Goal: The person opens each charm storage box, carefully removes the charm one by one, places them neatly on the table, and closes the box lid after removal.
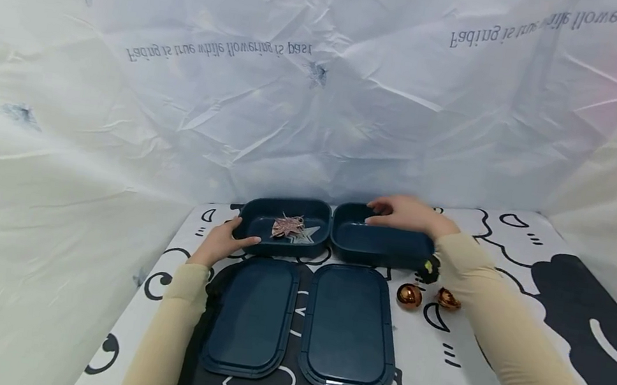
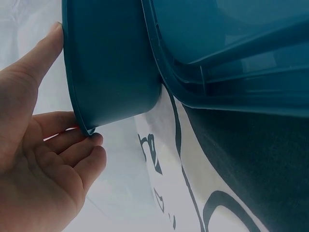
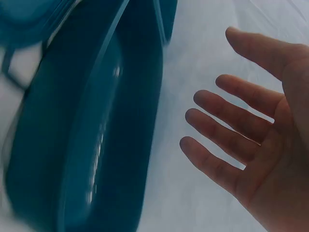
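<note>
Two dark blue boxes stand side by side. The left box (image 1: pixel 262 212) holds a pink glittery star ornament (image 1: pixel 287 226) and a silver star ornament (image 1: pixel 304 236). My left hand (image 1: pixel 221 241) grips that box's left corner; in the left wrist view the thumb and fingertips (image 2: pixel 96 140) touch its rim. Over the back right part of the right box (image 1: pixel 377 244) is my right hand (image 1: pixel 407 213), with nothing in it. The right wrist view has its fingers (image 3: pixel 231 125) spread apart beside the box. No object shows inside the visible part of the right box.
Two dark blue lids, a left one (image 1: pixel 252 317) and a right one (image 1: pixel 351 329), lie in front of the boxes. A shiny copper ball ornament (image 1: pixel 409 296), another copper ornament (image 1: pixel 448 299) and a black item with a yellow-green spot (image 1: pixel 429 269) lie near the right forearm.
</note>
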`<action>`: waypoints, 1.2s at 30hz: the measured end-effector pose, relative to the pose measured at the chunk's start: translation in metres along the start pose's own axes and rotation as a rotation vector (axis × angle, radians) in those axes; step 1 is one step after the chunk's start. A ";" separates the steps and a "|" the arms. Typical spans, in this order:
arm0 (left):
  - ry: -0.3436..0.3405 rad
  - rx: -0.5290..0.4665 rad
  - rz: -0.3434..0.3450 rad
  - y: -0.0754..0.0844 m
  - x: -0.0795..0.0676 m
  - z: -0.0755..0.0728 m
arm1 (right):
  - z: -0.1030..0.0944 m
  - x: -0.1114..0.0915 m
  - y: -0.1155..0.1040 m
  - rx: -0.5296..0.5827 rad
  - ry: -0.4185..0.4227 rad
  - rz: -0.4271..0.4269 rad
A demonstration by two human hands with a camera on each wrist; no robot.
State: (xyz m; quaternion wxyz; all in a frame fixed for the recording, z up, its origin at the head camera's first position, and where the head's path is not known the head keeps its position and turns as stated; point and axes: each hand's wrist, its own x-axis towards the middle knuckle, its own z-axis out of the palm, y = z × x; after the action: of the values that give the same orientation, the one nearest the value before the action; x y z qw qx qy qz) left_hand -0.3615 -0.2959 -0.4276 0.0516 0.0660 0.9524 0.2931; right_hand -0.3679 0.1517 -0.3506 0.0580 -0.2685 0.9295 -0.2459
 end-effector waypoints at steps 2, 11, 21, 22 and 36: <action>0.001 -0.002 -0.002 0.001 -0.001 0.001 | 0.007 0.012 -0.006 0.022 -0.004 -0.018; 0.005 -0.006 0.009 0.004 0.000 0.002 | 0.039 0.057 -0.041 0.065 -0.043 -0.046; 0.003 -0.006 0.015 0.004 0.003 -0.001 | 0.079 0.097 -0.070 0.040 -0.091 -0.025; 0.006 -0.005 0.016 0.004 0.003 -0.002 | 0.083 0.100 -0.073 0.037 -0.095 -0.019; 0.017 -0.029 0.016 -0.002 0.002 0.002 | 0.122 0.124 -0.093 0.041 -0.016 0.110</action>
State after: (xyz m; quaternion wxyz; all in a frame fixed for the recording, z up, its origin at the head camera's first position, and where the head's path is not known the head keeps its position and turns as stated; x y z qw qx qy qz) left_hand -0.3629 -0.2962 -0.4304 0.0418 0.0704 0.9480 0.3077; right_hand -0.4002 -0.0344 -0.4090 0.0845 -0.2178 0.9371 -0.2592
